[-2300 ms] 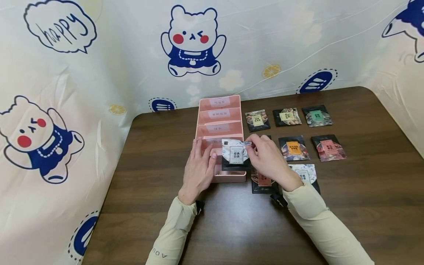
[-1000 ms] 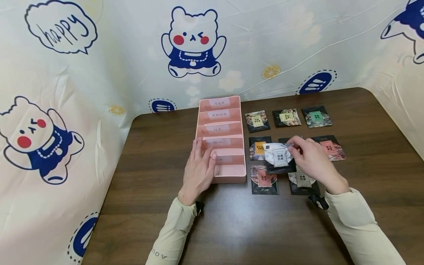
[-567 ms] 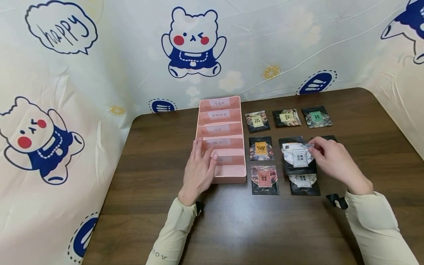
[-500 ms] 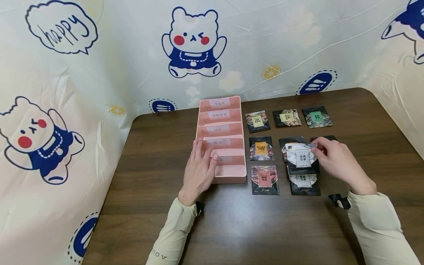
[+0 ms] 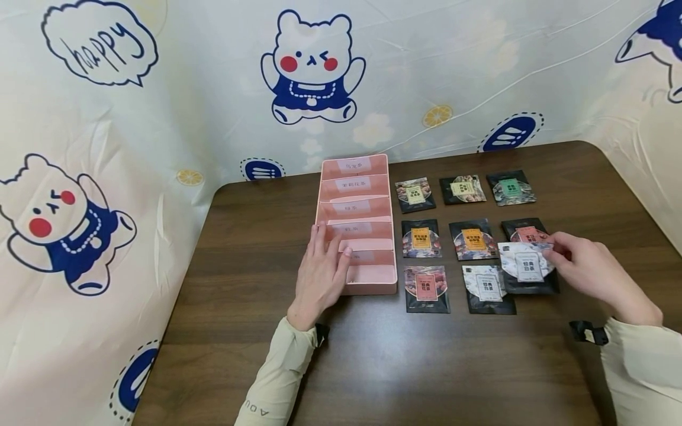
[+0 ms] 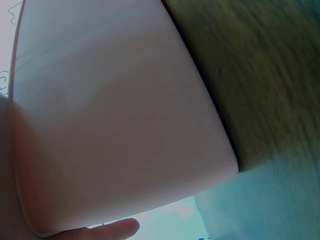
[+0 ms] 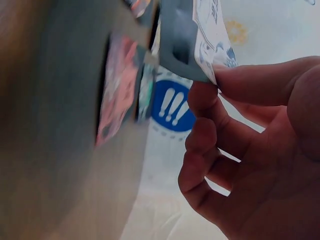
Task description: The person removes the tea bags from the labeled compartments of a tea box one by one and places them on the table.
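My right hand (image 5: 594,269) pinches the upper right corner of a white-and-black tea sachet (image 5: 524,272) between thumb and index finger. The right wrist view shows this sachet (image 7: 175,35) raised off the table, its other fingers loosely bent. In the head view it overlaps part of a pink-labelled sachet (image 5: 524,229) and the edge of another white-labelled sachet (image 5: 487,287). My left hand (image 5: 317,281) rests on the near left rim of a pink divided box (image 5: 369,290), fingers extended. A pink box wall (image 6: 125,115) fills most of the left wrist view.
Several sachets lie in rows right of the box, among them an orange-labelled sachet (image 5: 473,239), a red-labelled sachet (image 5: 426,290) and a green-labelled sachet (image 5: 510,188). Paper labels (image 5: 354,184) mark the box compartments. A patterned cloth (image 5: 213,89) hangs behind the brown table (image 5: 373,367).
My right hand has carried the white-and-black sachet from above the box rightward across the sachets, uncovering the orange-labelled one. The left hand stays on the box.
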Tool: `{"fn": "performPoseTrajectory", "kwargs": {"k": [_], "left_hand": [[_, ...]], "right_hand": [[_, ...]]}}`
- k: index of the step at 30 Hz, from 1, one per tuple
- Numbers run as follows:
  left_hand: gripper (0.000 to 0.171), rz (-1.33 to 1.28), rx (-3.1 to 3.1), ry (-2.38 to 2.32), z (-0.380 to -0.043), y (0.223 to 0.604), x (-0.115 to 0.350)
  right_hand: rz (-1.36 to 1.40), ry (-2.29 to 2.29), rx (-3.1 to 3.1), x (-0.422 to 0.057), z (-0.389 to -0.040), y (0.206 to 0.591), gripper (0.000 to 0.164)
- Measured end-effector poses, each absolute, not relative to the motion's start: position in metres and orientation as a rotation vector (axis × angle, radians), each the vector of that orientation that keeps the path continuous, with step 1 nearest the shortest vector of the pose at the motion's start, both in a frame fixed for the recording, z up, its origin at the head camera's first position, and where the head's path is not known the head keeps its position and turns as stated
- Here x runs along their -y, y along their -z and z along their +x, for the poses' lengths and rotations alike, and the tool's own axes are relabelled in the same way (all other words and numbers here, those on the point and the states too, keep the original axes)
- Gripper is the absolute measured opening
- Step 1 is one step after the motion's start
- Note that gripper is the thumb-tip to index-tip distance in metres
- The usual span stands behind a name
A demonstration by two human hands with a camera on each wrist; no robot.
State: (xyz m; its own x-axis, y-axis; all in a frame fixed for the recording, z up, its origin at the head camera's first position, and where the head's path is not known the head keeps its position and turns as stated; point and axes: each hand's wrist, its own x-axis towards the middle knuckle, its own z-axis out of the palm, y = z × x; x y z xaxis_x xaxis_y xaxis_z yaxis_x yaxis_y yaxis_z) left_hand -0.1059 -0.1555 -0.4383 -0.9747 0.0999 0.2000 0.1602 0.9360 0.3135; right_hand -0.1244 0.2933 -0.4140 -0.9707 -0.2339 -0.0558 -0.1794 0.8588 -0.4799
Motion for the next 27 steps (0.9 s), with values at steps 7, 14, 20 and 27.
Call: {"fn": "performPoseTrajectory", "kwargs": {"k": [7, 14, 20, 27], "left_hand": [[0.059, -0.191, 2.927, 0.498, -0.106, 0.437, 0.156], [0.058, -0.187, 2.928, 0.509, -0.106, 0.437, 0.155], [0.058, -0.183, 2.926, 0.515, -0.106, 0.436, 0.155], [0.058, -0.189, 2.923, 0.523, -0.105, 0.437, 0.155]], "right_hand": [[-0.267, 0.686, -2.867, -0.314, -0.121, 0.424, 0.019], [-0.283, 0.636, -2.81, -0.331, -0.121, 0.431, 0.018], [-0.322, 0.591, -2.797, -0.338, -0.119, 0.436, 0.016], [-0.305, 0.597, -2.769, -0.344, -0.116, 0.444, 0.016]]}}
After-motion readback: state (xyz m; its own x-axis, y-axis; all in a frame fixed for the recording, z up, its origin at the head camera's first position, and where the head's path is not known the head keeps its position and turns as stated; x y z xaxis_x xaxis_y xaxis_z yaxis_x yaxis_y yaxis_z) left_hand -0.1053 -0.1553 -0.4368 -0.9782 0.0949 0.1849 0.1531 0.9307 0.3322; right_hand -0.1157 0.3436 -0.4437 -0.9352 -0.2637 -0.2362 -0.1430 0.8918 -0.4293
